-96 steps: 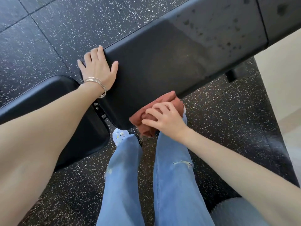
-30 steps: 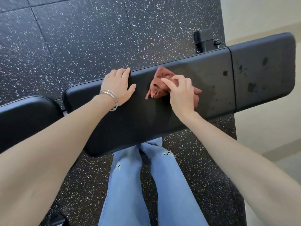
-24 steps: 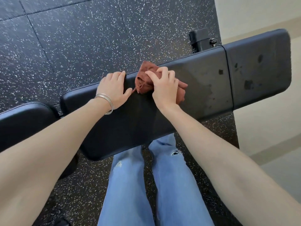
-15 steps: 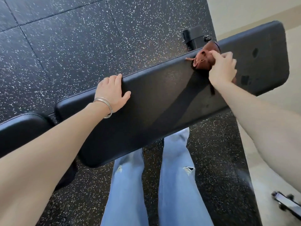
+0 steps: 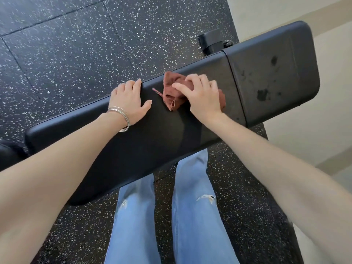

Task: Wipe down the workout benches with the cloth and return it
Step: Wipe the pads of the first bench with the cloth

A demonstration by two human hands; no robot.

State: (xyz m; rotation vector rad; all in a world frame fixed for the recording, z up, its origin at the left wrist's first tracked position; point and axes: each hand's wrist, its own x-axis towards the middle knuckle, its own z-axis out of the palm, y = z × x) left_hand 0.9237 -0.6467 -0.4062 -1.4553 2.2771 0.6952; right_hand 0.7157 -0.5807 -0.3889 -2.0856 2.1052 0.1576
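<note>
Head view: R hand (image 5: pixel 202 99) at frame centre, fingers curled over bunched red-brown cloth (image 5: pixel 172 89), pressing it onto black bench (image 5: pixel 152 145) pad near its upper edge. L hand (image 5: pixel 129 101) just left of cloth, not touching it, lies flat on pad w/ fingers relaxed, tips at upper edge; bangles (image 5: pixel 122 116) on wrist. Dark blotches (image 5: pixel 262 94) on shorter pad section, upper right.

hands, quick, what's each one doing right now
Left hand: open, resting flat on the bench.
Right hand: closed on the cloth, pressing it to the bench.
</note>
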